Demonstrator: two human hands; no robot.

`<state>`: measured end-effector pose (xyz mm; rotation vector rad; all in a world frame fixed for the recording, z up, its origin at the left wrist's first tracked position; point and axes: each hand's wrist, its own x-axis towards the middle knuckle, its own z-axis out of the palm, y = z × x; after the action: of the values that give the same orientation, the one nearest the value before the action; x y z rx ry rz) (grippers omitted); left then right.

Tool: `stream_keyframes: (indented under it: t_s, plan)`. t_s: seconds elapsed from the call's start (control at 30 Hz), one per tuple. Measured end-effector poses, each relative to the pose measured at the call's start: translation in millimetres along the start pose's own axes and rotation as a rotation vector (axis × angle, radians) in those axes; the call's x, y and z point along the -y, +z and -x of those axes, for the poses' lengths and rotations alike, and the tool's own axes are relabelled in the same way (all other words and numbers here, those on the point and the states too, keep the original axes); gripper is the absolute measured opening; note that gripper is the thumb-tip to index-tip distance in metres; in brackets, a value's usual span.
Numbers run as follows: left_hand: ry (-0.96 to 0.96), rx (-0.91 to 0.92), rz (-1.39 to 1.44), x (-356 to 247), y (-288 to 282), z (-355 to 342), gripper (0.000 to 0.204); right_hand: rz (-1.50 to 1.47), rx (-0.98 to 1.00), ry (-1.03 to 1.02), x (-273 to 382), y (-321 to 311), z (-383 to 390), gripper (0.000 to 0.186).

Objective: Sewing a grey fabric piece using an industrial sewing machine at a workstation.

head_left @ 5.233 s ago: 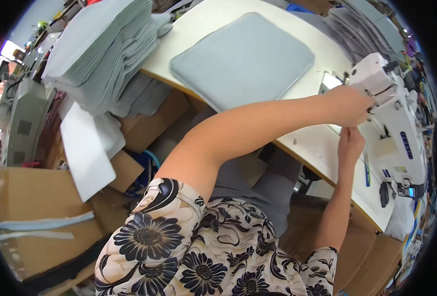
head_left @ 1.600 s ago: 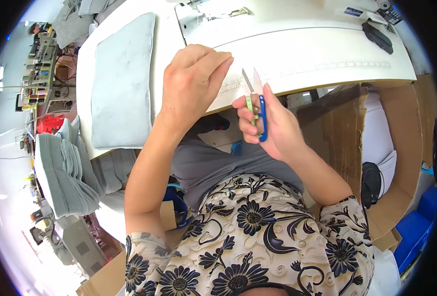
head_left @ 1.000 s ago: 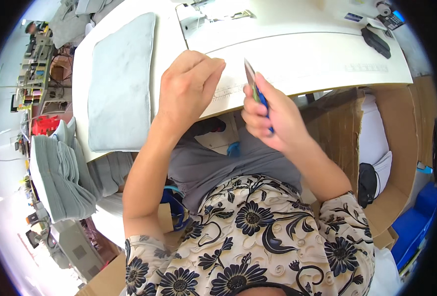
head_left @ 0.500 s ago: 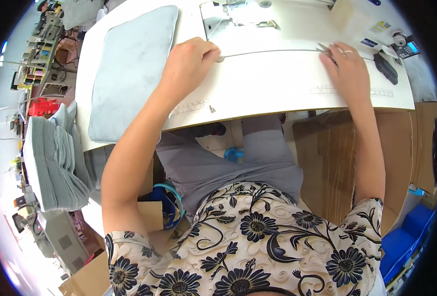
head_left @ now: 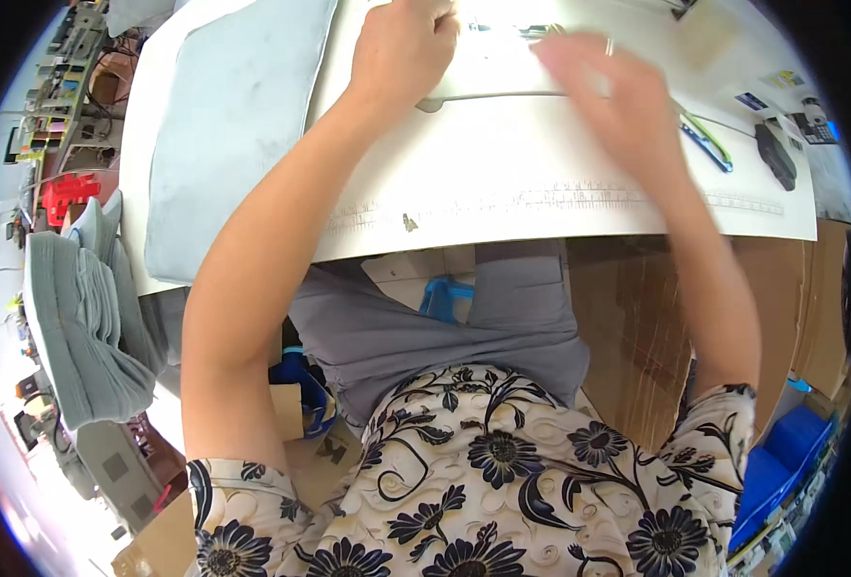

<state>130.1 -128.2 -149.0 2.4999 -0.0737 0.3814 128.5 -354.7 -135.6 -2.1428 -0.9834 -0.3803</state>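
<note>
My left hand (head_left: 401, 53) is closed, fingers curled, at the top of the white table (head_left: 464, 173) beside the sewing machine's metal plate (head_left: 512, 31); whatever it may hold is hidden. My right hand (head_left: 618, 106) is motion-blurred, reaching toward that plate, its fingers too smeared to judge. The thread snips (head_left: 706, 142), green and blue, lie on the table to its right. A pale grey padded square (head_left: 233, 115) lies left of my left hand. A black oblong object (head_left: 775, 156) sits near the table's right end.
A stack of grey pads (head_left: 89, 327) stands beside the table's left end. Cardboard boxes (head_left: 762, 288) stand below the right side, with a blue plastic item (head_left: 781, 471) lower right. Crowded shelving (head_left: 65, 106) runs along the far left. My legs are under the table.
My right hand has let go of the snips, now lying on the table, and moved left toward the metal plate. My left hand has moved up from the table's front toward the plate.
</note>
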Motion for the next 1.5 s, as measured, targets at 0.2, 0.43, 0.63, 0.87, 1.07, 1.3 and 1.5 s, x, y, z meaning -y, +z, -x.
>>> stream_keyframes:
  t_s: [0.2,0.43,0.63,0.87,1.07,1.3,1.5]
  plan:
    - [0.097,-0.033,0.051,0,3,-3,0.015,-0.689,-0.079,-0.05,-87,31,-54,0.026]
    - [0.026,-0.097,0.076,-5,-8,11,0.014,-0.046,0.059,0.429,-15,33,-67,0.028]
    - [0.043,-0.129,0.028,-4,-9,12,0.014,-0.09,0.076,0.501,-9,29,-70,0.028]
    - [0.046,-0.145,0.045,-7,-10,13,0.016,-0.013,0.133,0.557,-4,25,-72,0.027]
    - [-0.077,-0.118,-0.037,-4,-4,19,0.019,0.014,0.107,0.43,-11,31,-66,0.029]
    - [-0.079,-0.143,0.049,-4,-3,19,0.017,-0.092,0.119,0.512,-2,29,-66,0.029]
    - [-0.068,-0.137,0.029,-7,-1,19,0.019,-0.218,0.188,0.709,-2,28,-70,0.027]
